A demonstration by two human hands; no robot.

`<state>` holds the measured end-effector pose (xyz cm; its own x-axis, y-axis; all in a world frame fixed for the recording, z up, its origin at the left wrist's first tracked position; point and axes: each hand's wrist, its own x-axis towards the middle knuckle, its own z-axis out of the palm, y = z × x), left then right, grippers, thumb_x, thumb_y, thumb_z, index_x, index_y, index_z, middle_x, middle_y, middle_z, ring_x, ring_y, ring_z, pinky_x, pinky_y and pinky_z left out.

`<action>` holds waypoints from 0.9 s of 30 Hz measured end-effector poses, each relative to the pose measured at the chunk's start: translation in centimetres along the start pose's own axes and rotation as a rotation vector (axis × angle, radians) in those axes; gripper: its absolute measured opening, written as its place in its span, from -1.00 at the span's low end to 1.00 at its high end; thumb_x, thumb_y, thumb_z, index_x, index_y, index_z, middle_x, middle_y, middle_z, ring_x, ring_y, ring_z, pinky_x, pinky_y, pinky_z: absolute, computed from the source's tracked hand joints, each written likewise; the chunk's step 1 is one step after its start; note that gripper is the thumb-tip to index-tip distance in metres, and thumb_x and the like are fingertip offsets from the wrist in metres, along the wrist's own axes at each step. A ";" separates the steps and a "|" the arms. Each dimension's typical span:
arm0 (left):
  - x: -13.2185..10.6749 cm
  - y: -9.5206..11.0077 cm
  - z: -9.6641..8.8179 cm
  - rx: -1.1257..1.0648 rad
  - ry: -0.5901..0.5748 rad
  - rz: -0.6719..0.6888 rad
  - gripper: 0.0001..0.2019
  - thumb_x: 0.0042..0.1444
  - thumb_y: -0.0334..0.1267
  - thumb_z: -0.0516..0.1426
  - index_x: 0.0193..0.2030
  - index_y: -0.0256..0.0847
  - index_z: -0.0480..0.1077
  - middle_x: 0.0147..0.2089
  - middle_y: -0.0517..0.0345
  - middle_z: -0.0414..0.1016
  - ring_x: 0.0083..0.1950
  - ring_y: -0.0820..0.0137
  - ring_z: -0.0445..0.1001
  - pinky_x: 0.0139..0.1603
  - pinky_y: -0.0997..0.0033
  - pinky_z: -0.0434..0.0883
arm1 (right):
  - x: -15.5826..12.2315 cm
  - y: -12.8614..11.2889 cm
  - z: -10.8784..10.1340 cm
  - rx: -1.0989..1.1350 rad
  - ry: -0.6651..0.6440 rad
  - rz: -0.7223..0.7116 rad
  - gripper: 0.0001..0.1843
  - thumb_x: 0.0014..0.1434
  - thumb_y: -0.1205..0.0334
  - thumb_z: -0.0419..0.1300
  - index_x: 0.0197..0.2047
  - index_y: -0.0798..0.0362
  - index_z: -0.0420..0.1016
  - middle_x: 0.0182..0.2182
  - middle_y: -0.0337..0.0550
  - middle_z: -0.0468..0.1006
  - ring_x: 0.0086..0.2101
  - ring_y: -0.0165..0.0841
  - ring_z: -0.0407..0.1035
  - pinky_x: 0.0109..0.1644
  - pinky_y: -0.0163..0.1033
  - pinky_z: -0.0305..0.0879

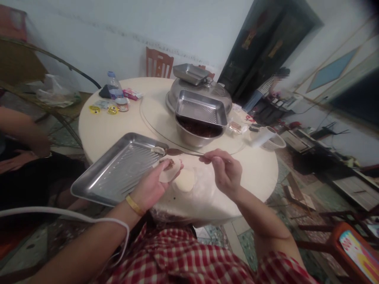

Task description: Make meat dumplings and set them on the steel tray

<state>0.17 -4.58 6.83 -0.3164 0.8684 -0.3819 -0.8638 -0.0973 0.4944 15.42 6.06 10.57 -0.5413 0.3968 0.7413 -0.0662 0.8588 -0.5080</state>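
The right hand has its fingers clamped on the handle of a spoon, whose long axis runs nearly crosswise, bowl end pointing left, just beyond a dough wrapper. The left hand grips this wrapper, thumb beside the filling. A metal tray borders the left; bare worktop opens rightward.

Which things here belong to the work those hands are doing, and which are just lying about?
Seemingly in use:
thin pale wrapper with brown filling, in the left hand;
long brownish spoon, in the right hand;
pale round disc;
shallow rectangular steel tray;
round steel bowl, dark contents.

Apparently lying about:
clear blue-capped bottle;
pink-and-white packet;
white plastic basket.
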 end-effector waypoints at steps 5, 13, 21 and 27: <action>0.4 0.1 -0.3 -0.019 -0.017 -0.007 -0.85 0.22 -0.48 0.08 -0.20 -0.34 0.50 -0.15 0.02 0.63 -0.09 0.28 0.60 -0.01 0.36 0.53 | 0.2 0.9 -0.3 0.138 0.113 0.195 -0.74 0.32 0.04 0.08 -0.25 -0.01 0.50 -0.46 -0.21 0.61 -0.46 -0.42 0.50 -0.38 -0.28 0.46; 0.8 0.7 1.2 -0.061 0.109 -0.115 -0.69 0.31 -0.30 -0.05 -0.02 -0.44 0.43 -0.06 -0.22 0.58 0.01 0.15 0.56 -0.07 0.27 0.57 | 3.0 7.3 -2.0 0.035 0.306 0.204 -0.66 0.23 -0.10 0.15 -0.27 0.01 0.50 -0.41 -0.23 0.60 -0.40 -0.45 0.51 -0.30 -0.30 0.45; 1.8 0.5 0.7 -0.036 0.067 -0.180 -0.60 0.36 -0.24 -0.16 -0.02 -0.40 0.45 -0.02 -0.17 0.58 0.05 0.15 0.55 -0.06 0.27 0.55 | 2.4 6.3 -2.5 0.235 0.138 0.138 -0.75 0.30 0.03 0.12 -0.26 -0.02 0.53 -0.45 -0.26 0.57 -0.43 -0.44 0.49 -0.35 -0.29 0.44; 2.7 0.5 0.1 -0.108 0.016 -0.206 -0.57 0.37 -0.12 -0.14 0.05 -0.34 0.42 -0.10 -0.11 0.60 0.11 0.08 0.51 0.08 0.12 0.49 | 2.3 4.0 -3.9 0.273 -0.266 -0.167 -0.80 0.31 0.28 0.08 -0.14 0.02 0.54 -0.36 -0.13 0.61 -0.34 -0.35 0.47 -0.27 -0.18 0.43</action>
<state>-1.04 -2.26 6.14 -0.1345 0.8675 -0.4789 -0.9474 0.0290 0.3186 17.20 11.71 11.94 -0.6993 0.1308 0.7027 -0.3724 0.7725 -0.5144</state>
